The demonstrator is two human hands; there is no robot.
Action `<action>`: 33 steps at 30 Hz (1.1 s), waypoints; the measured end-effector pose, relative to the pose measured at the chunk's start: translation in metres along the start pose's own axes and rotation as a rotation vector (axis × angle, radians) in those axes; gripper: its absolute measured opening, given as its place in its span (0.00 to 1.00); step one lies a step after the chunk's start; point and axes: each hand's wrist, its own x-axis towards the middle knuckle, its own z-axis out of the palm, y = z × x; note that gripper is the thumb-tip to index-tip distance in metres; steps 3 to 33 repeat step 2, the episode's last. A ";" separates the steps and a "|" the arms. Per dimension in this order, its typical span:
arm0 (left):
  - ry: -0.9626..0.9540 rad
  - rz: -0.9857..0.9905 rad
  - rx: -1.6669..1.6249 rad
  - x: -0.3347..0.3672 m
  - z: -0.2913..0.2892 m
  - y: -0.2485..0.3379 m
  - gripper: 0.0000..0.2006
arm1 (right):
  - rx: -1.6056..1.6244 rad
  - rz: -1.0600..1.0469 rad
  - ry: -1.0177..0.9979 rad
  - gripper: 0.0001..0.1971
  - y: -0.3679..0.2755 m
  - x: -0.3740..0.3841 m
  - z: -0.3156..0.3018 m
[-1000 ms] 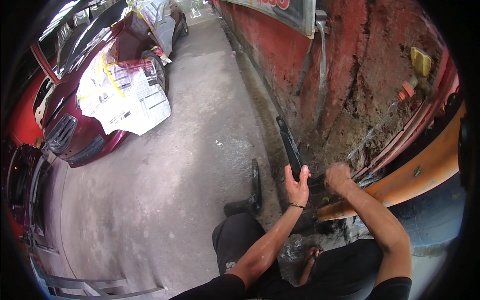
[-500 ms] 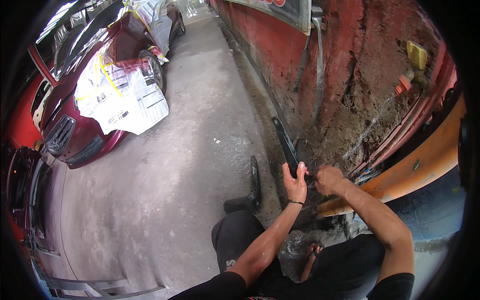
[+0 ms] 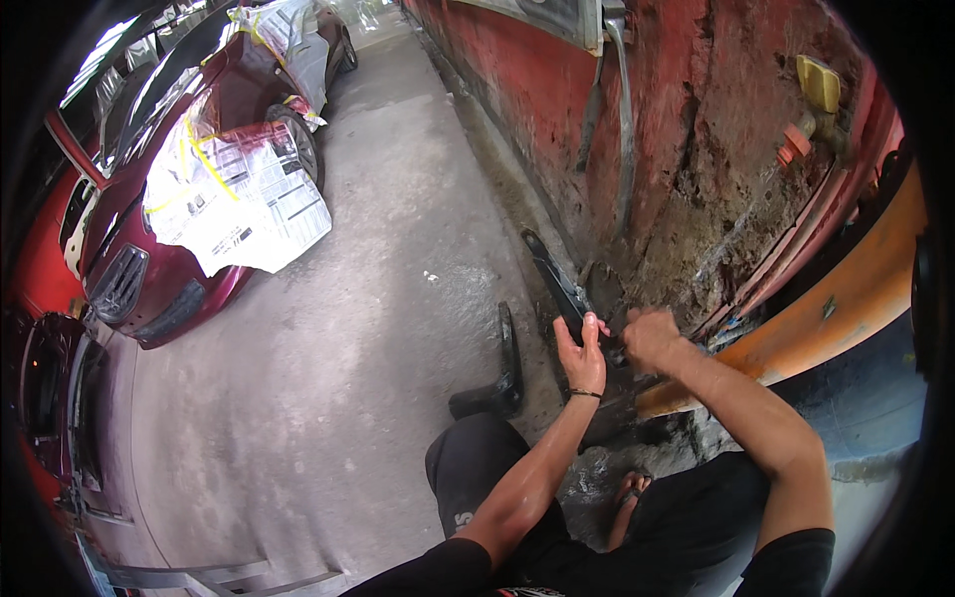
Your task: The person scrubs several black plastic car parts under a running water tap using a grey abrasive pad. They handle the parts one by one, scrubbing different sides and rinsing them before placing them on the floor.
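Observation:
My left hand [image 3: 585, 363] grips a long, narrow black trim piece [image 3: 555, 277] near its lower end, with the thumb raised along it. The piece slants up and to the left, and its surface shines as if wet. Just to the right, my right hand [image 3: 653, 340] is curled closed near the held end. Whatever its fingers hold is hidden. On the concrete by my knee lies an L-shaped black part [image 3: 505, 368], apart from both hands.
A yellow-handled tap [image 3: 818, 84] with an orange spout [image 3: 793, 145] juts from the worn red wall [image 3: 657, 119]; a thin stream falls from it. An orange curved panel [image 3: 826, 308] stands at right. A maroon car [image 3: 199, 308], masked with newspaper [image 3: 239, 199], is at left.
The black piece's far end has tipped a little left and lower in view. My right hand has shifted slightly up beside it. The whole view has moved a little.

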 end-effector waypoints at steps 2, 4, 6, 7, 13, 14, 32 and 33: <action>-0.014 0.034 -0.065 0.007 0.005 0.002 0.10 | -0.060 0.085 0.029 0.21 0.031 0.006 0.006; -0.014 0.034 -0.065 0.007 0.005 0.002 0.10 | -0.060 0.085 0.029 0.21 0.031 0.006 0.006; -0.014 0.034 -0.065 0.007 0.005 0.002 0.10 | -0.060 0.085 0.029 0.21 0.031 0.006 0.006; -0.014 0.034 -0.065 0.007 0.005 0.002 0.10 | -0.060 0.085 0.029 0.21 0.031 0.006 0.006; -0.014 0.034 -0.065 0.007 0.005 0.002 0.10 | -0.060 0.085 0.029 0.21 0.031 0.006 0.006; -0.014 0.034 -0.065 0.007 0.005 0.002 0.10 | -0.060 0.085 0.029 0.21 0.031 0.006 0.006; -0.014 0.034 -0.065 0.007 0.005 0.002 0.10 | -0.060 0.085 0.029 0.21 0.031 0.006 0.006; -0.014 0.034 -0.065 0.007 0.005 0.002 0.10 | -0.060 0.085 0.029 0.21 0.031 0.006 0.006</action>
